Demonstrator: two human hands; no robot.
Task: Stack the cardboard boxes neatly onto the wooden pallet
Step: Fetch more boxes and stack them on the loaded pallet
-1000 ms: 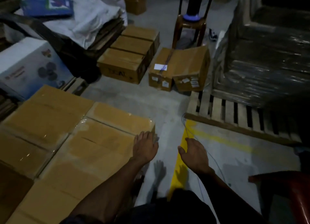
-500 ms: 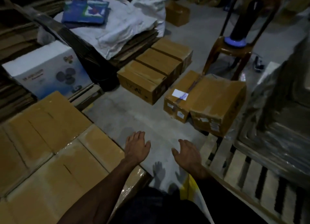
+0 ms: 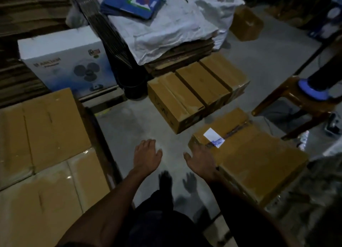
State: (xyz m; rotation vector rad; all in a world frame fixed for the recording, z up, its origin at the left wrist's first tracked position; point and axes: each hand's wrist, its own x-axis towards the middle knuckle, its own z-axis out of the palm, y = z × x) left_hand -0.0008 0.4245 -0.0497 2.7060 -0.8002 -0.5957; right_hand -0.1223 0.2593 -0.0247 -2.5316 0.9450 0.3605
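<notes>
Three brown taped cardboard boxes [image 3: 198, 91], touching, side by side

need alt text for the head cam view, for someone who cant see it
Seen from above in a dim storeroom, a person's left hand and right hand reach forward, open and empty, toward a labelled cardboard box on the concrete floor. Three taped boxes sit in a row beyond; more stacked boxes fill the left.
</notes>
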